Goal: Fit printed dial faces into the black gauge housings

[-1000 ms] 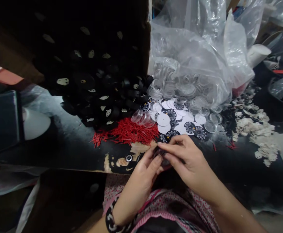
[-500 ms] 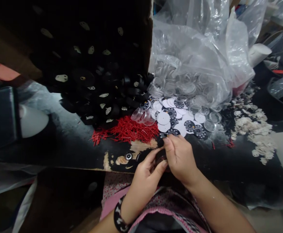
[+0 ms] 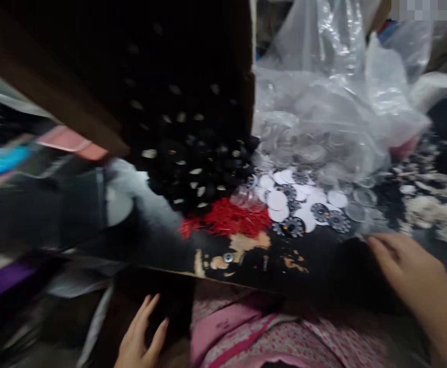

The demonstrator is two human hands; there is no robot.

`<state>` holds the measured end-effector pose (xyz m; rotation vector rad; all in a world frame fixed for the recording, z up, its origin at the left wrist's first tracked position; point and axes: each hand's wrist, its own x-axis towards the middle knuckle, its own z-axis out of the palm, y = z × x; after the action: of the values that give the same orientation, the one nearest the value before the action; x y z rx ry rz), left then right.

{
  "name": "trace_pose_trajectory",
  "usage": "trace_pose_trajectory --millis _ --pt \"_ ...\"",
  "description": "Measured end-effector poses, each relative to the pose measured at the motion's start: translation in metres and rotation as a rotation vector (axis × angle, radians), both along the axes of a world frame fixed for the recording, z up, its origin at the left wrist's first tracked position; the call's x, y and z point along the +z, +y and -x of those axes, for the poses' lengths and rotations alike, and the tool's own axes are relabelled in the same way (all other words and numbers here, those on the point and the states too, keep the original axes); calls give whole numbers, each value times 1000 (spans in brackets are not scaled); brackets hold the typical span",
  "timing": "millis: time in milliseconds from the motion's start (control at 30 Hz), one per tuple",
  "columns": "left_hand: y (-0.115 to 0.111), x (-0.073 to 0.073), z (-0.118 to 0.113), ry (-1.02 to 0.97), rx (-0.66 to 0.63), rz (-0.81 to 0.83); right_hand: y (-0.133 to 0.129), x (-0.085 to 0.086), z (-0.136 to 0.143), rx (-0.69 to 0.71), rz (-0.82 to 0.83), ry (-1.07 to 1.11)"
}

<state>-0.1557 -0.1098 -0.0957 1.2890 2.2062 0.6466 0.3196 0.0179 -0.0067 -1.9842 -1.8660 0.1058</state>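
My left hand point(image 3: 141, 335) is below the table's front edge at the lower left, its fingers spread and nothing visible in them. On the right, my right hand point(image 3: 410, 266) is over the black tabletop with its thumb and fingers together. Motion blur hides what its fingertips hold, if anything. Closest to it are the printed black and white discs point(image 3: 339, 221) and the clear round covers point(image 3: 355, 210). A pile of thin red pointers point(image 3: 234, 217) lies left of the discs. A small metal ring point(image 3: 228, 257) rests by the front edge.
A cardboard box point(image 3: 93, 110) of black round parts with pale plates point(image 3: 149, 153) stands at the back left. Behind the discs lies a clear plastic bag point(image 3: 323, 102) of round covers. Small off-white pieces point(image 3: 424, 207) are heaped at the far right.
My hands were together at the table's front edge around a dark round part. They have parted, left hand down and leftward, right hand rightward. The dark part is no longer visible. The view has shifted left.
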Motion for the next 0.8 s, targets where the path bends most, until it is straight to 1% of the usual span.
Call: trace_pose_trajectory --millis 33,100,133,167,200,233,267,333,400,433,467,533,600,667,700,733,767,800 --pt "9 15 -2 54 -59 -78 2 -3 9 44 -15 35" --pt "39 49 -18 130 -185 -240 6 -3 42 229 14 176" --pt "60 64 -28 170 -244 -341 6 -1 62 329 47 252" --pt "82 78 -38 197 -266 -398 7 0 80 406 71 308" --pt "105 89 -46 215 -278 -435 8 1 96 454 75 350" --pt "128 96 -53 232 -288 -462 8 0 109 476 57 379" --pt "150 100 -58 251 -304 -481 9 -3 117 478 25 401" --pt "189 100 -64 296 -309 -500 11 -9 123 478 -38 444" --pt "215 95 -68 332 -289 -508 12 -14 120 490 -58 483" --pt "222 93 -69 342 -276 -511 12 -16 118 491 -56 500" --pt "226 92 -71 345 -267 -516 12 -16 116 488 -52 514" --pt "222 93 -77 335 -255 -537 12 -13 117 468 -38 538" --pt "203 96 -88 302 -269 -592 13 -5 123 451 24 579" --pt "176 97 -105 214 -376 -625 13 5 132 443 159 666" --pt "160 97 -114 134 -481 -592 14 11 136 438 241 724" --pt "146 94 -123 29 -580 -523 14 16 140 431 315 780" --pt "132 91 -132 -98 -620 -433 14 20 143 421 378 825" --pt "121 87 -139 -248 -611 -331 13 24 144 413 428 858"
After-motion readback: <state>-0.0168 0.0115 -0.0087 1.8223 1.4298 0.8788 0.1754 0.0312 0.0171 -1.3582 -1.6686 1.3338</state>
